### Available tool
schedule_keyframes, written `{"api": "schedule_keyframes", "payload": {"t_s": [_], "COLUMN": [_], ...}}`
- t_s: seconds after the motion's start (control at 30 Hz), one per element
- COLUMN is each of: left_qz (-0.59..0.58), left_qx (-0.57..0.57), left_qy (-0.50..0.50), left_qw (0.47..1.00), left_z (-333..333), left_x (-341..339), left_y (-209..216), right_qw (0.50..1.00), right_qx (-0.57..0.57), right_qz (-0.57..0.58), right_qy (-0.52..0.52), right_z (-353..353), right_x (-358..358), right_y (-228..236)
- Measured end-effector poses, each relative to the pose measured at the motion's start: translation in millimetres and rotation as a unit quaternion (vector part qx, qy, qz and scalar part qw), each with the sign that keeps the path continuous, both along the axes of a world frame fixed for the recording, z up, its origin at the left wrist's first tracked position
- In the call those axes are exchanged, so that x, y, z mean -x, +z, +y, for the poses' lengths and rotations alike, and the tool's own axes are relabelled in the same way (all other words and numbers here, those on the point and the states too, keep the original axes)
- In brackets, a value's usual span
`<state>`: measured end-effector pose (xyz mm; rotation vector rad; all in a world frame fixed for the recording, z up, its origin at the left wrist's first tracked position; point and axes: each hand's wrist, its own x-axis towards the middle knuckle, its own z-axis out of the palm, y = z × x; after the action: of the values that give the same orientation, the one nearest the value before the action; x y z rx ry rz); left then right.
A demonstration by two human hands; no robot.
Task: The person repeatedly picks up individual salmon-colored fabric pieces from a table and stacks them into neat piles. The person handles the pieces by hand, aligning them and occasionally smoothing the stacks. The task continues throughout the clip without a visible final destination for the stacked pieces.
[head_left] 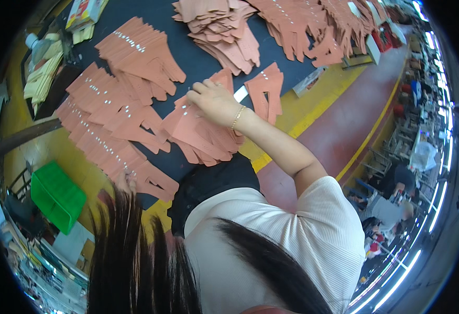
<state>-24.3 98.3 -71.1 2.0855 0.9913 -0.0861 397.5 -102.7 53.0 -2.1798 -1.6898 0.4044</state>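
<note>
Flat salmon-pink cut-out pieces with white marks lie in overlapping stacks on a dark table. My right hand (pixel 214 102), wearing a gold bracelet (pixel 238 117), reaches over the middle pile (pixel 203 137); its fingers are bent and closed at the upper edge of a pink piece. At the near end of the long fanned row (pixel 101 138), my left hand (pixel 125 183) has its fingertips closed on the edge of a pink piece (pixel 151 180). Hair covers part of that hand. A small separate stack (pixel 266 91) rests right of my right hand, beside a white strip (pixel 241 94).
More pink stacks (pixel 219 26) fill the table's far side. Yellowish bundles (pixel 43 81) lie at the left. A green crate (pixel 56 196) stands at the lower left. Right of the table runs a red floor lane with yellow borders (pixel 313 118); a person (pixel 386 212) sits farther off.
</note>
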Motion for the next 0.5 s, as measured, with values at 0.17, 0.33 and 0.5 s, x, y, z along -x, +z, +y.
{"api": "schedule_keyframes", "payload": {"t_s": [0.17, 0.33, 0.5], "left_qz": [-0.042, 0.076, 0.052], "left_qx": [0.127, -0.036, -0.065], "left_qy": [0.021, 0.014, 0.017], "left_qw": [0.991, 0.996, 0.996], "left_z": [-5.2, -26.6, -30.9], "left_x": [-3.7, -39.6, -48.7], "left_y": [15.3, 66.9, 82.5], "right_qw": [0.999, 0.998, 0.996], "right_qx": [0.038, 0.047, 0.08], "right_qz": [-0.014, 0.023, 0.022], "right_qy": [0.004, 0.029, 0.041], "right_z": [3.6, 9.5, 14.5], "right_x": [-3.8, -4.2, -5.8], "right_y": [3.8, 16.8, 21.2]}}
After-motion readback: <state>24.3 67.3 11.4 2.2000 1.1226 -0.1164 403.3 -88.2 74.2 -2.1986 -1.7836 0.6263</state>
